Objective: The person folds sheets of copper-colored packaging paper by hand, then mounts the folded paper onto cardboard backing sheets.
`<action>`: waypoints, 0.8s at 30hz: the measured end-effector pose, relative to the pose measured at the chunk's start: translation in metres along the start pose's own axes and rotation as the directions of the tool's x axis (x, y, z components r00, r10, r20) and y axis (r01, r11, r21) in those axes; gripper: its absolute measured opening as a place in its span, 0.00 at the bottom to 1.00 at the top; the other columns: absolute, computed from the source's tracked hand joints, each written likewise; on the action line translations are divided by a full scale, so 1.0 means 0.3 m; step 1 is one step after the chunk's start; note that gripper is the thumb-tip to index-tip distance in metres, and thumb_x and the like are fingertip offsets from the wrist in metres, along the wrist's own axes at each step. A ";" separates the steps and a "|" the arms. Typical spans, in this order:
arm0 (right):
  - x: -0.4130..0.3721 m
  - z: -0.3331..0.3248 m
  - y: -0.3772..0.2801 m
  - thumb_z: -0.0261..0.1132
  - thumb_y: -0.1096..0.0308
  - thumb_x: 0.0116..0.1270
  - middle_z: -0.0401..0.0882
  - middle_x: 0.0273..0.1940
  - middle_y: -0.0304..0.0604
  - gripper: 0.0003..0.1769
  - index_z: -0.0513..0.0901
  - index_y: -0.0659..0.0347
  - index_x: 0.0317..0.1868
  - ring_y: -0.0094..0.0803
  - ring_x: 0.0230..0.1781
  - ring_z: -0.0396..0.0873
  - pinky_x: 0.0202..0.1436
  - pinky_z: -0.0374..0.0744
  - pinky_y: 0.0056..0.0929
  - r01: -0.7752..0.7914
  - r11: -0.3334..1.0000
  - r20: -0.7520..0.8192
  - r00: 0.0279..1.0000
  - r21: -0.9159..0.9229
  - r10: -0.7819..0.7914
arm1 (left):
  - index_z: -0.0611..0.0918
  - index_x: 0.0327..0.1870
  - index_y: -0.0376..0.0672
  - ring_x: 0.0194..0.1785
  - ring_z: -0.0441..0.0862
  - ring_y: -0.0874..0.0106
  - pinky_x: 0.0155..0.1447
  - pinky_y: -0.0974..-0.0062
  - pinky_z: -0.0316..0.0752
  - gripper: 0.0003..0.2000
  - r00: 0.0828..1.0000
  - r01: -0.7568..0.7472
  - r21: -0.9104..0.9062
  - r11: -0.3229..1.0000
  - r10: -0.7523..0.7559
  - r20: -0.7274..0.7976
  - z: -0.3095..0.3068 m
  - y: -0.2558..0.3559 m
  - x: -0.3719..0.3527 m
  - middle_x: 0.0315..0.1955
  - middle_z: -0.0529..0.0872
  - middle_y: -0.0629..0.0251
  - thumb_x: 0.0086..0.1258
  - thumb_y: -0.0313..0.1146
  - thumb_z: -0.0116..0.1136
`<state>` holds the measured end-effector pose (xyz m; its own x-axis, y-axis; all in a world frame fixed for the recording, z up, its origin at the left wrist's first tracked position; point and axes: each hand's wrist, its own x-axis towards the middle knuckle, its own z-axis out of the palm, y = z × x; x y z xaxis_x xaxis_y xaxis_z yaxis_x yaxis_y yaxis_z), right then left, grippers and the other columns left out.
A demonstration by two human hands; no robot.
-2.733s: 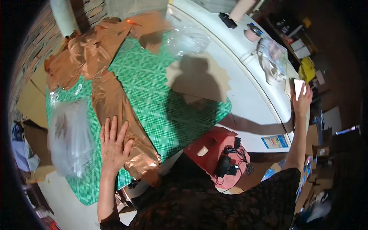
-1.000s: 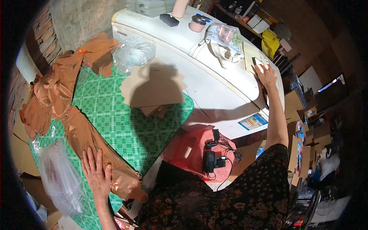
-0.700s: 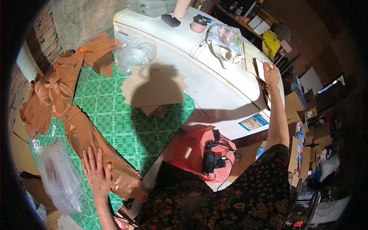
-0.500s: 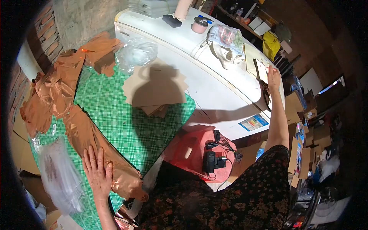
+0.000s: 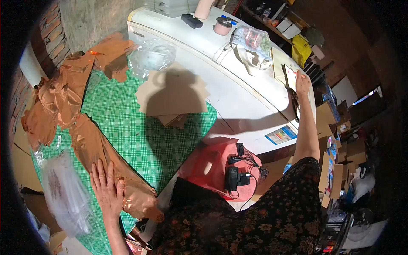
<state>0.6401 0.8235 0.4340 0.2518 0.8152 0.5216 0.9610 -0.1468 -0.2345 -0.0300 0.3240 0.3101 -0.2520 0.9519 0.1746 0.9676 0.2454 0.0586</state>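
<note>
My left hand (image 5: 108,192) lies flat with its fingers apart on the brown shiny sheeting (image 5: 95,146), which runs along the green checked table (image 5: 123,123). At the far right, my right hand (image 5: 302,83) is at a phone-like device (image 5: 290,77) with a bright screen, its fingers bent at the screen's right side. The device lies on the white freezer top (image 5: 204,38), beside a notebook (image 5: 278,63). Whether my right hand's fingers pinch anything is too small to tell. A stack of cardboard sheets (image 5: 170,95) rests on the table's far side.
A red stool (image 5: 216,163) holds black adapters (image 5: 233,178) and cables. Clear plastic bags (image 5: 66,193) lie at the left, another (image 5: 153,57) beyond the cardboard. On the freezer are a pink jar (image 5: 222,26), a black box (image 5: 192,21) and a bag (image 5: 251,46). Open cartons (image 5: 333,170) stand right.
My right hand has shifted slightly left over the device's screen. My left hand has stayed on the brown sheeting.
</note>
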 end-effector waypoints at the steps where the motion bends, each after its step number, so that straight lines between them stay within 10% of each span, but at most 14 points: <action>1: 0.019 0.026 0.023 0.38 0.31 0.76 0.72 0.72 0.55 0.40 0.88 0.48 0.60 0.58 0.74 0.63 0.78 0.59 0.56 0.022 1.000 0.016 1.000 -0.003 -0.022 | 0.68 0.80 0.53 0.85 0.50 0.52 0.85 0.49 0.44 0.29 1.000 0.001 0.001 1.000 -0.001 0.003 0.000 0.000 0.000 0.82 0.58 0.58 0.83 0.56 0.40; 15: 0.022 0.014 -0.096 0.38 0.27 0.74 0.58 0.82 0.43 0.38 0.86 0.33 0.64 0.51 0.84 0.46 0.80 0.50 0.67 -0.069 0.995 0.172 0.982 -0.069 0.080 | 0.68 0.80 0.54 0.85 0.50 0.52 0.85 0.48 0.44 0.29 0.999 0.021 -0.007 1.000 -0.021 0.030 -0.008 0.009 0.006 0.82 0.58 0.58 0.83 0.54 0.42; 21: 0.114 0.036 -0.084 0.47 0.34 0.77 0.81 0.64 0.55 0.35 0.87 0.49 0.62 0.55 0.66 0.78 0.70 0.74 0.53 -0.151 0.989 -0.086 0.985 -0.006 0.150 | 0.70 0.78 0.51 0.85 0.51 0.51 0.85 0.48 0.45 0.29 1.000 0.018 -0.026 1.000 -0.017 0.025 -0.009 0.008 0.007 0.82 0.59 0.57 0.81 0.51 0.47; 22: 0.176 0.025 -0.027 0.51 0.40 0.78 0.84 0.56 0.55 0.30 0.87 0.54 0.59 0.55 0.57 0.82 0.62 0.78 0.49 0.006 0.972 -0.174 0.984 -0.233 -0.047 | 0.72 0.77 0.49 0.84 0.52 0.51 0.85 0.48 0.46 0.29 1.000 0.019 -0.054 0.998 -0.019 0.005 -0.013 0.009 0.010 0.82 0.60 0.56 0.79 0.50 0.50; 24: 0.223 0.033 -0.083 0.53 0.50 0.79 0.85 0.54 0.53 0.24 0.86 0.57 0.59 0.50 0.55 0.82 0.61 0.78 0.45 0.216 0.972 -0.276 0.933 -0.091 -0.233 | 0.73 0.76 0.50 0.84 0.52 0.51 0.84 0.48 0.47 0.29 0.998 0.055 -0.122 0.991 -0.054 0.013 -0.025 0.014 0.003 0.81 0.60 0.55 0.75 0.47 0.58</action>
<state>0.6318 0.8872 0.4665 0.0424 0.6399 0.7673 0.9990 -0.0176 -0.0406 -0.0262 0.3247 0.3179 -0.3032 0.9397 0.1583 0.9436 0.2730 0.1871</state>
